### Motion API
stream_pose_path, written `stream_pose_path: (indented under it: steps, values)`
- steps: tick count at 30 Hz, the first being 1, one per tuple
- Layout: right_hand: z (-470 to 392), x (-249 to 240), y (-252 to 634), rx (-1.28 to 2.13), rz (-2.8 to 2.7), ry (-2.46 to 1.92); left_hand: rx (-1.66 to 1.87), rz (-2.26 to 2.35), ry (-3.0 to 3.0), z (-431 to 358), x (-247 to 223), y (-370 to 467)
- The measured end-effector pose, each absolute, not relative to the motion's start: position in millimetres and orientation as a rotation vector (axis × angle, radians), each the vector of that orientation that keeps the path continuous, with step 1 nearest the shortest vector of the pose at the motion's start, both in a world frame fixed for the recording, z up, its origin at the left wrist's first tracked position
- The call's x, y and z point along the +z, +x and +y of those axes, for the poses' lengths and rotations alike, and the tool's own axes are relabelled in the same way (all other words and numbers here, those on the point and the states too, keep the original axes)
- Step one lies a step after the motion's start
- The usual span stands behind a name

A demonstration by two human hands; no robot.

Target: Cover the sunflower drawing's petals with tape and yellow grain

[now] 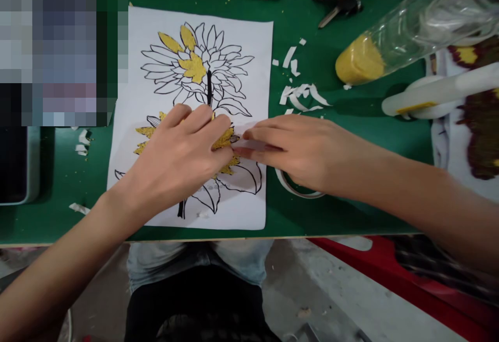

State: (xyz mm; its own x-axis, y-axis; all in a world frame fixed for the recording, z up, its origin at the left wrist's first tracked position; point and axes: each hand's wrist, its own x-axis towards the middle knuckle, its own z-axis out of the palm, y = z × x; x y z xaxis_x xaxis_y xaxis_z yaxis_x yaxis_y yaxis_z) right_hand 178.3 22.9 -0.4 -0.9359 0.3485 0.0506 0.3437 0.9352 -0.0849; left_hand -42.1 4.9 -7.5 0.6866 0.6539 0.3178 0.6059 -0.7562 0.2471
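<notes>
A white sheet printed with black flower outlines lies on the green table. Yellow grains cover some petals of the upper flower and much of the lower flower. My left hand rests over the lower flower, its fingers bent down onto the paper, hiding the flower's middle and whatever is under the fingertips. From the right, my right hand reaches the same flower's edge. Its thumb and fingers come close together beside my left fingertips, and anything between them is too small to make out.
White paper scraps and a tape roll lie right of the sheet. A clear bottle of yellow grains, a white glue bottle and keys are farther right. A phone is at left.
</notes>
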Motion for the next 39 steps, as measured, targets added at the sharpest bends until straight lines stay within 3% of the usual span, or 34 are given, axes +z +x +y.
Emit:
stream_pose_path:
  steps: [15, 23, 39]
  values:
    - [15.7, -10.7, 186.3, 0.053, -2.924, -0.563, 0.358, 1.088, 3.142, -1.4, -2.6, -48.0]
    - [13.3, -10.0, 181.9, 0.188, -2.91, -0.66, 0.33, 1.015, 3.222, -1.1, -0.9, -55.9]
    - [14.2, -4.9, 180.7, 0.106, -2.975, -0.654, 0.358, 0.93, 3.266, 0.2, -1.3, -63.0]
